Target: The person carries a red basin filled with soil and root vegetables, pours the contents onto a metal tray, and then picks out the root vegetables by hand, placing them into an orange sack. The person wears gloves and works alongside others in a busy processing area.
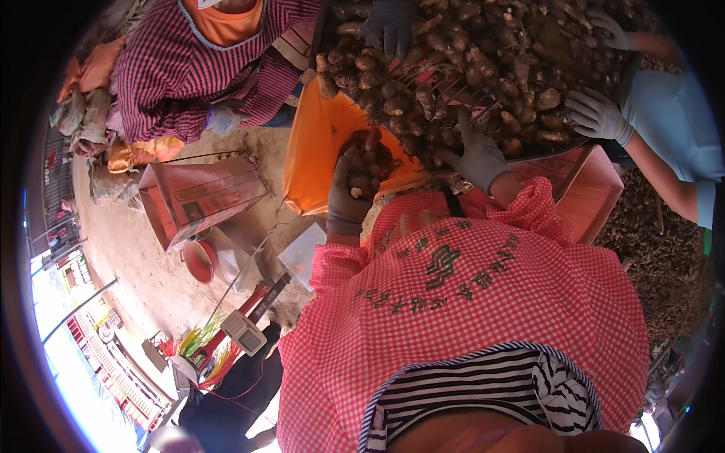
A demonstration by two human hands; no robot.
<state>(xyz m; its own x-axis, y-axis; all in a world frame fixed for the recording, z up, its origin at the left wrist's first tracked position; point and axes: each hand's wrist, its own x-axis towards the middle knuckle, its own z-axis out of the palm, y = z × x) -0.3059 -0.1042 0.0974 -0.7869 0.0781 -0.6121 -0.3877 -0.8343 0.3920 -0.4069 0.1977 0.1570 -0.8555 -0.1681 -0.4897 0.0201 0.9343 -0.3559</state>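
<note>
My left hand point(346, 201), in a grey glove, is at the mouth of an orange plastic bag point(308, 153). Its fingers cup a clump of brown root tubers point(365, 170), which look like taro. My right hand point(482, 161), gloved too, rests at the near edge of a large tuber heap point(481, 62). Its thumb and forefinger are spread against the tubers, and the other fingers are partly hidden. Metal bars of a grate point(453, 93) show between the tubers. The bag hangs open below the heap's left edge.
Across the heap is another person's dark-gloved hand point(391, 28). A co-worker's grey-gloved hand point(597, 116) touches tubers at right; a person in a checked smock point(187, 68) is at upper left. Pink boxes point(201, 195), a red bucket point(199, 261) and a scale display point(243, 331) stand left.
</note>
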